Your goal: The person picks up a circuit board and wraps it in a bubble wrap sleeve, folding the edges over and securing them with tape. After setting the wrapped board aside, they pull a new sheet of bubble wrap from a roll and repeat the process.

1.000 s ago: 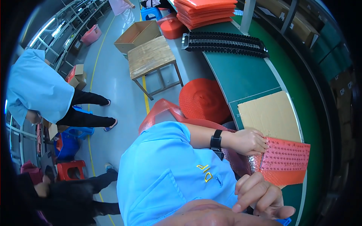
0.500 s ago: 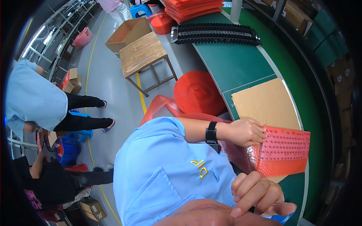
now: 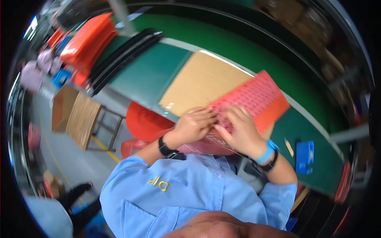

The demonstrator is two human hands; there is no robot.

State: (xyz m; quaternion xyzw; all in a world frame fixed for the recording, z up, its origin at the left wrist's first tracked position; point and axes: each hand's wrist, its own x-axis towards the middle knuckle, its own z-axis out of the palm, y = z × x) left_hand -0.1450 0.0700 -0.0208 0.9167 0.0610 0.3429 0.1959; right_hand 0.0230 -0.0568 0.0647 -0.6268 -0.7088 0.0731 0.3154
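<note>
A red bubble wrap sheet (image 3: 274, 113) lies angled across a piece of tan cardboard (image 3: 206, 79) on the green worktop. A pink area with rows of dark marks shows in it; I cannot tell whether this is a separate panel. At its near left edge my left hand (image 3: 196, 125) is closed, fingers together, on the wrap. Beside it, my right hand (image 3: 241, 130) bends its thumb and fingers over the same edge, slightly smeared by motion. More bubble wrap hangs below my hands, toward my body.
A roll of red bubble wrap (image 3: 145, 122) stands left of the worktop (image 3: 137, 79). Black slotted rails (image 3: 123, 57) and stacked red sheets (image 3: 87, 43) lie at the far left. A wooden stool (image 3: 83, 121) is farther left. On the right are a blue plastic piece (image 3: 304, 156) and a small pale stick-like tool (image 3: 289, 147).
The view has swung to the right. My right hand has come from near my body onto the wrap's near edge, beside my left hand, which stays at the wrap.
</note>
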